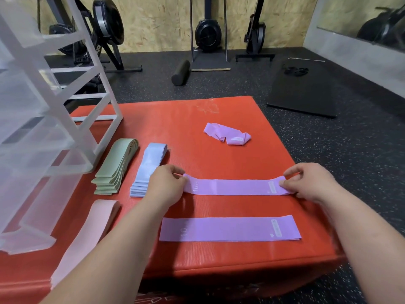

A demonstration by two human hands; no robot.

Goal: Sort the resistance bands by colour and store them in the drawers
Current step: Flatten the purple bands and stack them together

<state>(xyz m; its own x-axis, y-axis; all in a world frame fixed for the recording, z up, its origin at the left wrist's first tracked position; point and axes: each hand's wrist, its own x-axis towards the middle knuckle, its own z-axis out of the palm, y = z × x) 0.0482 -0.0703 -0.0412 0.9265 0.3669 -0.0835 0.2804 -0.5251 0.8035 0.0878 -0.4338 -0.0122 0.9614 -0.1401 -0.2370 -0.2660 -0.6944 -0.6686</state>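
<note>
A purple band (236, 187) lies stretched flat across the red mat (186, 119). My left hand (166, 185) pinches its left end and my right hand (311, 183) pinches its right end. A second flat purple band (230, 228) lies just nearer to me. A crumpled purple band (228, 134) sits farther back. Left of my left hand are a stack of blue bands (150, 165) and a stack of green bands (117, 166). Pink bands (87, 233) lie at the near left. The translucent drawer unit (43, 119) stands at the left with drawers pulled out.
The red mat's right edge drops to black speckled floor (328, 150). A black floor mat (304, 88), a foam roller (180, 72) and exercise machines (208, 36) stand farther back along the wooden wall.
</note>
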